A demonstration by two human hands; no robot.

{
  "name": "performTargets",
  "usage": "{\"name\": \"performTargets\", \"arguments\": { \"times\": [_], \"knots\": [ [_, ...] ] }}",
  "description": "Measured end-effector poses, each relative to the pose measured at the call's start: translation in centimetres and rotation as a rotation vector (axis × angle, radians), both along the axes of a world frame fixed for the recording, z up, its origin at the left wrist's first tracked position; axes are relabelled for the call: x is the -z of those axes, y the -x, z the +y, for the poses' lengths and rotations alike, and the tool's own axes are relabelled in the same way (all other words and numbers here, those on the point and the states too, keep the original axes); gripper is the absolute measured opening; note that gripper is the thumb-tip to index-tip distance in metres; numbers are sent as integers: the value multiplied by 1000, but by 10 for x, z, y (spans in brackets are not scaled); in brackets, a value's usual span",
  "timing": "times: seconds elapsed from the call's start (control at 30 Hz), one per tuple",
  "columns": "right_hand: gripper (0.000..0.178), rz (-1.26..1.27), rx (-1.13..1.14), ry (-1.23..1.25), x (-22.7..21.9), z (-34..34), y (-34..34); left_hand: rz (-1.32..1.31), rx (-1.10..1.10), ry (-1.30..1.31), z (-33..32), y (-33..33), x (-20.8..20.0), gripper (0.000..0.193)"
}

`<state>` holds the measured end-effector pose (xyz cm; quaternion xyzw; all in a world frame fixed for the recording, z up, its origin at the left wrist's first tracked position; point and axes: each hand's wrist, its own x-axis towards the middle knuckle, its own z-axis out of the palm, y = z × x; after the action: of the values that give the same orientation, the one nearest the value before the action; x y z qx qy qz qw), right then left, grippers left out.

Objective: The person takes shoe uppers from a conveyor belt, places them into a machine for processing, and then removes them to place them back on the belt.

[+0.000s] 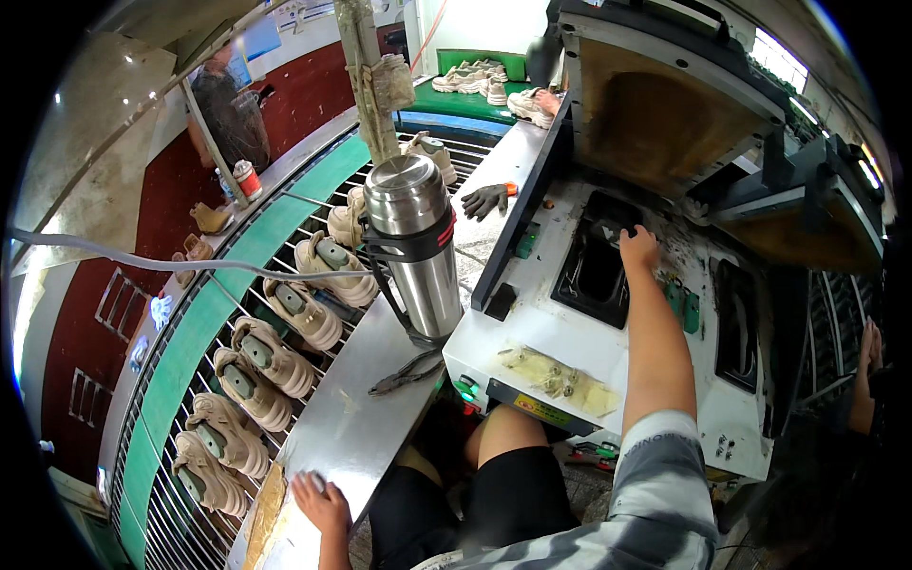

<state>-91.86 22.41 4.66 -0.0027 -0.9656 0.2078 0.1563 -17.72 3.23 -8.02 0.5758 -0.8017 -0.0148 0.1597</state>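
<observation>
My left hand [321,503] lies on the near end of a metal ledge [380,366], fingers stretched out and nothing in them. Out over the white machine [494,351], my right hand [640,249] has its fingers curled at the right rim of a black recessed mould [598,266]. What they pinch there, if anything, is too dark to make out. Above that mould stands a raised lid with a brown underside [655,114]. Beige sneakers [249,427] with grey-green tongues stand in a row on a roller conveyor [171,465], left of the ledge.
A steel thermos [418,256] stands on the ledge, with a dark glove [486,200] beyond it. A second black mould [736,328] sits right of the first. More shoes [470,78] rest on a green surface. Other people's hands show at the far end and right edge.
</observation>
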Motion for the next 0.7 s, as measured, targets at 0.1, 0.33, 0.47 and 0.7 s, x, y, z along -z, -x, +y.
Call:
{"name": "performTargets", "arguments": {
  "times": [0.1,0.33,0.47,0.7],
  "knots": [
    [38,30,-1,-49,4,-1,4,14,35,-52,-1,19,-7,48],
    [27,20,2,-101,4,5,-2,3,34,-40,0,18,-5,47],
    [24,-7,-9,-84,0,6,-20,50,30,-50,-1,12,-2,48],
    [44,314,-458,56,2,13,-94,121,40,50,-1,0,2,45]
  ]
}}
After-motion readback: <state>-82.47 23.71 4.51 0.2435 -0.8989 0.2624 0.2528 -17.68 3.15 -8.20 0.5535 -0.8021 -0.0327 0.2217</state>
